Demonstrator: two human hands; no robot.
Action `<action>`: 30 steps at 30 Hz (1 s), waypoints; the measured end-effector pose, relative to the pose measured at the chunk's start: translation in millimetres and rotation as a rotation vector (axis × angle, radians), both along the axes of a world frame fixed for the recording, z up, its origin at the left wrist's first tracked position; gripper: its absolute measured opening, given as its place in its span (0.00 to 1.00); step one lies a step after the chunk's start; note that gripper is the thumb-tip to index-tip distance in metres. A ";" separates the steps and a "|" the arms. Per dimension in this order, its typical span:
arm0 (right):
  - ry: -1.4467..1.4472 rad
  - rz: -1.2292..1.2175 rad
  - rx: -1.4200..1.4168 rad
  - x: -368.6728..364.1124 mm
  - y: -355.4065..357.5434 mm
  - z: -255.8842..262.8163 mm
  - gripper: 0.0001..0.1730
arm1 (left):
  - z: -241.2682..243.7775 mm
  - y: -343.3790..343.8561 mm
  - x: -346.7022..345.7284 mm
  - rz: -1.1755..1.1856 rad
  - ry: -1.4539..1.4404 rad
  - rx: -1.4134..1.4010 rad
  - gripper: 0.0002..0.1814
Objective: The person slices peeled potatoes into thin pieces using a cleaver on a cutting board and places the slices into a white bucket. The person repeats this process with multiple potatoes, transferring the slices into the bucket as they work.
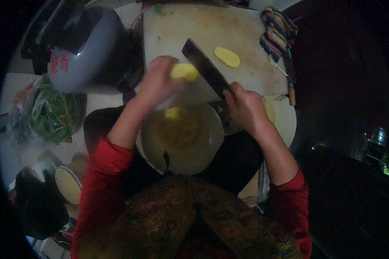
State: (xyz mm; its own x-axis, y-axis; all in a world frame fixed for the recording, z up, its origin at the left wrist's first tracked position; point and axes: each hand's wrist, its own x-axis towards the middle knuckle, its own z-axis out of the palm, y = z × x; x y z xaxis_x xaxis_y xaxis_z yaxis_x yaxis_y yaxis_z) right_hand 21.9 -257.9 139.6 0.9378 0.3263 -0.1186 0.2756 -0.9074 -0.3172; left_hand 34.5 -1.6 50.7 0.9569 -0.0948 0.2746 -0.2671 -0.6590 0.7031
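Note:
My left hand (163, 77) holds a peeled potato (184, 72) over the near left part of a white cutting board (194, 29). My right hand (246, 105) grips a cleaver (207, 68) by its handle end, its dark blade slanting up and left, close to the right side of the potato. A flat-cut pale yellow potato piece (227, 57) lies on the board, right of the blade. Below the board, between my knees, is a large bowl (181, 142) with cloudy liquid; whether the yellow spot in it is a potato or a reflection, I cannot tell.
A round white container (290, 124) with something yellow stands under my right wrist. A knife with a wooden handle (291, 94) and a striped knitted cloth (275, 32) lie along the board's right edge. At left are a large rounded grey appliance (81, 71) and a plastic bag of greens (53, 111).

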 end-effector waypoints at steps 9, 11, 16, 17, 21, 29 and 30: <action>0.101 0.144 -0.154 11.5 6.7 16.4 0.11 | -11.6 0.1 -4.1 -0.035 0.006 -0.022 0.10; 0.108 0.196 -0.116 18.4 9.8 11.7 0.11 | -12.9 2.5 -1.2 -0.061 0.013 -0.006 0.10; 0.145 0.124 -0.132 26.8 33.9 -15.9 0.13 | -10.9 5.3 1.8 -0.069 0.015 0.064 0.09; 0.170 0.095 -0.156 25.6 35.0 -16.1 0.13 | -9.1 5.2 1.1 -0.069 -0.003 0.077 0.09; 0.080 0.142 -0.177 16.5 32.2 3.1 0.12 | -2.2 1.5 1.1 -0.051 0.072 0.118 0.08; 0.162 0.190 -0.209 12.7 31.8 14.4 0.11 | 0.0 2.6 5.0 -0.078 0.105 0.117 0.07; 0.177 0.175 -0.191 14.4 35.3 6.3 0.12 | -0.9 2.6 4.9 -0.076 0.088 0.110 0.07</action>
State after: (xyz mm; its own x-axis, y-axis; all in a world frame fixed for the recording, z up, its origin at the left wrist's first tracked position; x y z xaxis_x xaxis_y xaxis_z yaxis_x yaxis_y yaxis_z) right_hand 36.3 -222.5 145.9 0.8287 0.4368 -0.3499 0.3880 -0.8990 -0.2031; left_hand 39.3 1.0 49.8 0.9657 -0.1926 0.1743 -0.2598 -0.7138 0.6504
